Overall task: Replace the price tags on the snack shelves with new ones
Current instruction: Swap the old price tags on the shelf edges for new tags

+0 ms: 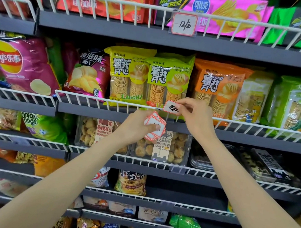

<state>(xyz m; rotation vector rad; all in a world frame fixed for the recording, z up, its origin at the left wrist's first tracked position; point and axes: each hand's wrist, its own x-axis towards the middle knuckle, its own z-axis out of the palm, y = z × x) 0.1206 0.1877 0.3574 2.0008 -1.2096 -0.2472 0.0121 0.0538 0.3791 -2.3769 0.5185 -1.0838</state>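
Note:
My right hand pinches a single red-bordered white price tag with handwritten digits, held against the white wire rail of the middle snack shelf, in front of the green crisp packs. Just below it, my left hand grips a small fanned stack of similar price tags, thumb pressed on the top one. On the top shelf's wire rail a tag in a clear holder reads 12.
Crisp bags fill the upper shelves, with an orange pack to the right of the hands. Clear boxes of biscuits stand on the shelf below. An empty clear tag holder hangs on that lower rail. More snack bags sit lower down.

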